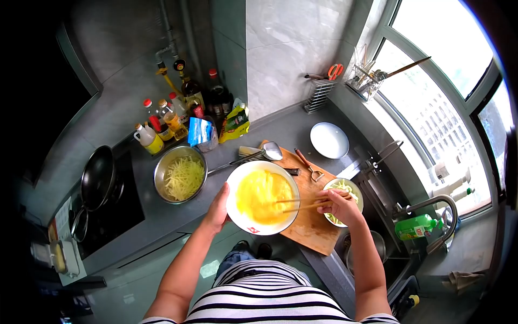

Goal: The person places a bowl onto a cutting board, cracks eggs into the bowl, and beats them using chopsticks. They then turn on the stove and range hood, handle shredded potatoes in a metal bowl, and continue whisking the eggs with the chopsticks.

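A white bowl point(233, 201) with yellow beaten egg point(261, 194) in it is held up in front of my body. My left hand point(218, 208) grips its left rim. In my right hand point(342, 206) is a pair of wooden chopsticks point(307, 203), their tips in the egg. Under and beside the bowl lies a wooden cutting board point(315, 237). A smaller bowl point(360, 195) of pale green shreds is just behind my right hand, partly hidden by it.
A steel bowl point(156, 175) of shreds stands left, near bottles point(170, 119). A spatula point(271, 151), a peeler point(308, 164) and a white plate point(329, 140) lie farther back. The sink and faucet point(448, 205) are right; a black wok point(98, 178) is far left.
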The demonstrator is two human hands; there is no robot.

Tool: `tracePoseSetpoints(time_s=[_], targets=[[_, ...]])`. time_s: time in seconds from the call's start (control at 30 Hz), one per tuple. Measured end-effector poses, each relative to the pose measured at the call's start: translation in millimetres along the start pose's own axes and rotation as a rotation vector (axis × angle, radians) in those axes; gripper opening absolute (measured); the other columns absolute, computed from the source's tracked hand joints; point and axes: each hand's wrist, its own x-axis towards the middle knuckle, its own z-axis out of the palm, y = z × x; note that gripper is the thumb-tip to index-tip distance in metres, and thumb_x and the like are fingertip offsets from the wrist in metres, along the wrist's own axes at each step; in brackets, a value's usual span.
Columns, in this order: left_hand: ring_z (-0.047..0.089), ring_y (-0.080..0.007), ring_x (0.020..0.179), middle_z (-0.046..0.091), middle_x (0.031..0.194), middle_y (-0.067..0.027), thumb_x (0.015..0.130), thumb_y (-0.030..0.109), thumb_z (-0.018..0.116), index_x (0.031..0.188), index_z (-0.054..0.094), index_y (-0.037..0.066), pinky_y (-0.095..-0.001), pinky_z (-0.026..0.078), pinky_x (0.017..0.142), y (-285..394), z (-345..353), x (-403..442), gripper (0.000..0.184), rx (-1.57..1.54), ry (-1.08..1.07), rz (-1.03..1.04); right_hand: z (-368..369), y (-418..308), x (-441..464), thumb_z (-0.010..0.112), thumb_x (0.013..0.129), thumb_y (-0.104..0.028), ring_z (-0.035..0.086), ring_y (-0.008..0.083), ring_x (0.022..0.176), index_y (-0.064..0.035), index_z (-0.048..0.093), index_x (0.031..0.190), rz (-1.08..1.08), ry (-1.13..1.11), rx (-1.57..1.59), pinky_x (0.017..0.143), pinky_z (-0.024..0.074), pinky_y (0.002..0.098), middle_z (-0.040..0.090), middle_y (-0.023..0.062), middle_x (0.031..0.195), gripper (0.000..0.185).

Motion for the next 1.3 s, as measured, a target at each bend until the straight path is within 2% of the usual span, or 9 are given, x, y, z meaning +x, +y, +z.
tracePoseSetpoints(time_s=[0.23, 0.33, 0.5, 0.6, 0.67, 0.93, 1.03, 1.17, 1.3], targets=[[0.064, -0.0160, 0.094, 0.059, 0.117, -0.0095, 0.096, 0.052, 0.037, 0.133, 0.041, 0.004, -0.0286, 0.055, 0.073, 0, 0, 0, 0.061, 0.002, 0.010, -0.013, 4, -11, -9, 0.050, 0.096, -0.022, 0.065, 0.0212, 0.089, 0.0021, 0.061, 0.107, -0.002, -0.024, -0.066, 0.078, 0.0543, 0.0347, 0.065, 0.0119, 0.101, 0.029], [0.063, -0.0159, 0.095, 0.059, 0.118, -0.0099, 0.096, 0.053, 0.037, 0.133, 0.042, 0.004, -0.0285, 0.055, 0.071, -1, 3, -1, 0.061, -0.019, 0.013, -0.004, 5, -10, -4, 0.049, 0.097, -0.020, 0.065, 0.0216, 0.091, 0.0023, 0.061, 0.108, -0.209, 0.135, -0.035, 0.076, 0.0563, 0.0364, 0.064, 0.0128, 0.105, 0.027], [0.063, -0.0155, 0.096, 0.059, 0.119, -0.0100, 0.096, 0.053, 0.037, 0.133, 0.042, 0.004, -0.0284, 0.055, 0.070, 1, 6, -2, 0.061, -0.015, 0.003, 0.003, -1, -11, -14, 0.048, 0.097, -0.020, 0.065, 0.0218, 0.090, 0.0015, 0.061, 0.108, -0.036, -0.065, 0.024, 0.079, 0.0554, 0.0359, 0.064, 0.0127, 0.108, 0.027], [0.063, -0.0161, 0.096, 0.059, 0.119, -0.0101, 0.096, 0.053, 0.037, 0.133, 0.042, 0.004, -0.0288, 0.055, 0.072, 3, 6, -1, 0.061, -0.027, -0.007, -0.033, 5, -10, -8, 0.049, 0.097, -0.020, 0.066, 0.0222, 0.088, 0.0012, 0.061, 0.107, -0.145, 0.142, -0.075, 0.077, 0.0559, 0.0370, 0.064, 0.0132, 0.107, 0.026], [0.063, -0.0163, 0.097, 0.059, 0.119, -0.0100, 0.096, 0.053, 0.037, 0.133, 0.042, 0.004, -0.0289, 0.055, 0.073, -1, 3, 1, 0.061, -0.019, -0.030, -0.021, 5, -8, -13, 0.048, 0.097, -0.020, 0.066, 0.0224, 0.087, 0.0012, 0.061, 0.107, -0.020, -0.050, -0.103, 0.078, 0.0558, 0.0371, 0.064, 0.0133, 0.109, 0.026], [0.061, -0.0182, 0.104, 0.056, 0.123, -0.0111, 0.097, 0.052, 0.035, 0.134, 0.040, 0.002, -0.0300, 0.053, 0.082, -3, 3, 2, 0.062, -0.039, -0.020, -0.004, 10, -9, -13, 0.047, 0.098, -0.021, 0.064, 0.0211, 0.093, 0.0011, 0.061, 0.107, 0.001, -0.087, -0.038, 0.079, 0.0553, 0.0365, 0.064, 0.0113, 0.105, 0.027], [0.060, -0.0189, 0.106, 0.055, 0.125, -0.0115, 0.097, 0.051, 0.035, 0.135, 0.039, 0.002, -0.0305, 0.052, 0.084, 3, 7, -4, 0.062, -0.022, -0.008, -0.019, 14, -7, -5, 0.049, 0.097, -0.021, 0.064, 0.0217, 0.092, 0.0020, 0.061, 0.106, -0.154, 0.179, -0.133, 0.078, 0.0559, 0.0364, 0.064, 0.0121, 0.104, 0.028], [0.059, -0.0190, 0.107, 0.055, 0.126, -0.0118, 0.098, 0.050, 0.035, 0.135, 0.039, 0.001, -0.0310, 0.051, 0.086, 5, 5, -3, 0.062, -0.048, -0.016, -0.003, 13, -14, -13, 0.051, 0.096, -0.019, 0.065, 0.0234, 0.091, 0.0007, 0.062, 0.105, -0.033, -0.025, -0.078, 0.074, 0.0561, 0.0378, 0.065, 0.0130, 0.103, 0.025], [0.058, -0.0188, 0.108, 0.055, 0.126, -0.0122, 0.098, 0.050, 0.035, 0.135, 0.039, 0.001, -0.0315, 0.050, 0.087, 1, -1, 0, 0.061, -0.056, -0.019, 0.001, 9, -22, -11, 0.050, 0.096, -0.020, 0.067, 0.0225, 0.089, 0.0021, 0.062, 0.106, -0.147, 0.171, -0.222, 0.074, 0.0556, 0.0352, 0.066, 0.0113, 0.100, 0.027]])
